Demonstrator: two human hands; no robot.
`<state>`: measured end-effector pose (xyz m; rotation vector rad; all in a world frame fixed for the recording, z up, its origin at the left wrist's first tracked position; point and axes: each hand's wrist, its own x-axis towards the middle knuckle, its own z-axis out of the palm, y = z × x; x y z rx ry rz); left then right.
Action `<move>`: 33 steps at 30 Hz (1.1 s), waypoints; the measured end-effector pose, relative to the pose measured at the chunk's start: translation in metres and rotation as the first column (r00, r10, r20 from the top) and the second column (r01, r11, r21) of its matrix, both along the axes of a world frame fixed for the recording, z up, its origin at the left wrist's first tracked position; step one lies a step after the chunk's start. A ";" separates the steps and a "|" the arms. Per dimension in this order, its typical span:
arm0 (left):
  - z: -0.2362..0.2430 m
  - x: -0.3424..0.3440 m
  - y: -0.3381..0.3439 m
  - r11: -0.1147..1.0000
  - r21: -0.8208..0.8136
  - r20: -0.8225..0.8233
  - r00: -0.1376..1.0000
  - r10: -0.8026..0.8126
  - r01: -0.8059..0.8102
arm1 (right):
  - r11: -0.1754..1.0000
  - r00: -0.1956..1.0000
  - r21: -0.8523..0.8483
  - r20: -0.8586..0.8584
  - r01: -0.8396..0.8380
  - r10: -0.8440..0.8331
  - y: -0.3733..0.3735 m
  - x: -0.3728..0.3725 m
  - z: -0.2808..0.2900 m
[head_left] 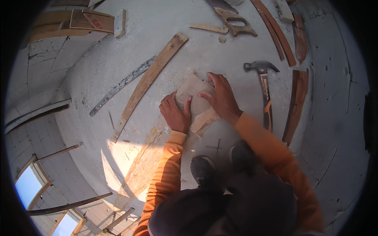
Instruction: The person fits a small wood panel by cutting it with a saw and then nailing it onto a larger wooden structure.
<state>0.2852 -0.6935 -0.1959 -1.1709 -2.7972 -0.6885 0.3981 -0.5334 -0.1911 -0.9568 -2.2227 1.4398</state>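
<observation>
the pale flat piece (193, 89) looks matt and dusty. the long plank (151, 83) is rough, bare wood with worn edges, and the speckled strip (120, 88) beside it has a coarse, mottled face. the hammer (265, 89) has a dark metal head and a grip of plastic or rubber. the floor (220, 53) looks like matt, gritty concrete; the sleeves (267, 147) are matt cloth.

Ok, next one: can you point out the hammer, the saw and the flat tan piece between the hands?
Hammer (266, 93): head view, on the handle.
Saw (232, 16): head view, on the wooden handle, beside its hole.
Flat tan piece (194, 89): head view, on its upper face.
</observation>
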 end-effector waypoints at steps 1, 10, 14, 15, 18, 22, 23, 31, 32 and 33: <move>0.000 0.001 0.000 1.000 -0.004 0.009 1.000 0.006 -0.006 | 1.000 1.000 -0.006 0.012 0.003 -0.003 0.003 0.007 0.001; 0.003 0.008 0.005 0.994 -0.085 0.040 0.996 0.075 -0.071 | 0.953 1.000 -0.304 0.015 -0.009 0.014 0.038 0.045 0.004; 0.001 0.007 0.002 0.991 -0.103 0.035 0.996 0.086 -0.082 | 0.960 0.993 -0.276 0.092 -0.043 0.071 0.052 0.049 0.011; 0.001 0.007 0.001 0.991 -0.103 0.026 0.996 0.090 -0.087 | 0.952 0.985 -0.295 0.118 -0.084 0.124 0.053 0.049 0.011; 0.001 0.008 0.006 0.989 -0.093 0.033 0.993 0.114 -0.111 | 0.952 0.956 -0.169 0.098 -0.256 0.275 0.040 0.053 0.023; 0.001 0.007 0.006 0.990 -0.086 0.026 0.993 0.115 -0.113 | 0.932 0.935 -0.130 0.070 -0.337 0.348 0.034 0.055 0.022; 0.002 0.007 0.007 0.990 -0.083 0.021 0.993 0.115 -0.113 | 0.928 0.930 -0.124 0.066 -0.351 0.361 0.035 0.057 0.021; 0.000 0.007 0.004 0.993 -0.065 0.028 0.995 0.099 -0.097 | 0.916 0.914 -0.031 0.067 -0.399 0.401 0.032 0.063 0.020; 0.000 0.007 0.005 0.993 -0.074 0.017 0.995 0.096 -0.095 | 0.920 0.917 -0.042 0.075 -0.390 0.392 0.031 0.062 0.020; -0.001 0.007 0.005 0.992 -0.082 0.007 0.995 0.095 -0.094 | 0.923 0.919 -0.053 0.083 -0.382 0.385 0.029 0.062 0.019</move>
